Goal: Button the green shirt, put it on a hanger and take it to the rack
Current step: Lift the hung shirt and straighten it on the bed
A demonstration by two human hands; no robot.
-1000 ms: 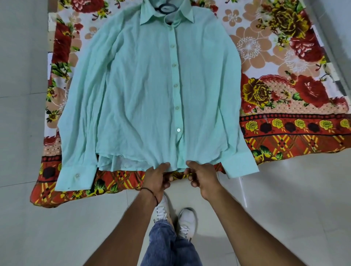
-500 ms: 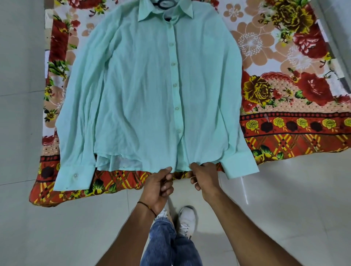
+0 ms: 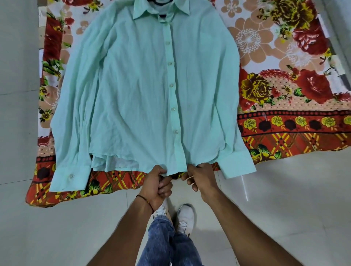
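While both my hands pinch the hem, I judge the step in hand to be squaring the thin mint-green button-front shirt (image 3: pixel 140 91) before lifting it. My left hand (image 3: pixel 156 185) is curled shut on the hem just left of the button placket, and my right hand (image 3: pixel 201 177) grips it just to the right, fingers closed on the cloth. I would pull evenly toward me with both, gently, so the placket stays straight and no button strains; the fabric looks light and creases easily. A dark hanger hook (image 3: pixel 161 1) seems to show at the collar, though most of it is cropped.

I see the shirt lying flat and face up on the red and peach floral bedsheet (image 3: pixel 284 85), hem at the sheet's near edge, collar toward its far edge, the right cuff overhanging the near edge onto the pale tiled floor (image 3: pixel 284 199). I stand on that floor, white sneakers (image 3: pixel 185 218) just short of the sheet. No rack is in view.
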